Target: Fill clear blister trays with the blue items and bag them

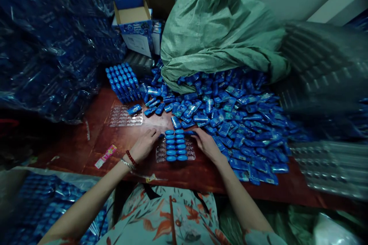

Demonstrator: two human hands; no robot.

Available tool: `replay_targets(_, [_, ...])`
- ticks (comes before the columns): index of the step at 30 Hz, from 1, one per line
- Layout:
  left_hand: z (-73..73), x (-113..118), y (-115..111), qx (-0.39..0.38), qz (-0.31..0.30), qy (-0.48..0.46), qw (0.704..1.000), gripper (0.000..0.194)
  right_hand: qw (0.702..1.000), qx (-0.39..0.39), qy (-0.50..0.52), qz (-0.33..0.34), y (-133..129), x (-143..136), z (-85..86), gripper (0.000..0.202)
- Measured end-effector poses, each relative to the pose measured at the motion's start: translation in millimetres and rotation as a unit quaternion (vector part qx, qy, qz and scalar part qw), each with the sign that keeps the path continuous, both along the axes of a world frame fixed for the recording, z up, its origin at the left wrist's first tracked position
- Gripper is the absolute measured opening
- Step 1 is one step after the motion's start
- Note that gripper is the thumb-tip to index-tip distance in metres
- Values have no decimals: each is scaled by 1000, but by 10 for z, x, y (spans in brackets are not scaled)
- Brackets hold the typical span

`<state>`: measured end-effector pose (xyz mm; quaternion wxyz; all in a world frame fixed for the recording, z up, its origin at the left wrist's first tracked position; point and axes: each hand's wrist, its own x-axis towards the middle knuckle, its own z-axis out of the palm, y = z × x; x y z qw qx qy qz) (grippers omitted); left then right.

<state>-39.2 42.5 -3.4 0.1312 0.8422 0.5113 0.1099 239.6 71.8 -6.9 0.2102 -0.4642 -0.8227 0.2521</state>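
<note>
In front of me on the table lies a clear plastic blister tray (189, 152). Two columns of small blue oval-topped containers (171, 152) stand in its middle, while its outer hollows show bare. At the tray's far left corner my left hand (146, 143) has its fingers closed on a small blue container (162, 134), mostly hidden by the fingertips. My right hand (205, 144) pinches another blue container (189, 133) at the far right corner. A red bead bracelet and a silver bangle circle my left wrist.
A large heap of blue containers (230, 122) spreads from a green sack (221, 26). Another clear tray (123, 116) lies left, before a stacked blue block (122, 80). Cardboard boxes (133, 26), wrapped blue packs (48, 46) and stacked clear trays (330, 168) surround the table.
</note>
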Motion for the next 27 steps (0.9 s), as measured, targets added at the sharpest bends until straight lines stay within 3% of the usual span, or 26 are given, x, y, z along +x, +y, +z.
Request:
replay_targets(5, [80, 55, 154, -12, -50, 53, 997, 38, 967, 34, -225, 111, 48, -79, 238, 31])
replay_targets(9, [151, 137, 248, -32, -77, 81, 993, 41, 939, 25, -298, 169, 172, -144, 324, 35])
replay_targets(14, [220, 162, 321, -24, -96, 127, 987, 34, 938, 17, -320, 130, 158, -199, 322, 37])
replay_targets(20, [189, 128, 348, -1, -96, 98, 991, 30, 948, 34, -303, 85, 63, -262, 322, 38])
replay_targets(27, [136, 56, 206, 41, -81, 40, 995, 35, 963, 93, -247, 45, -80, -237, 260, 33])
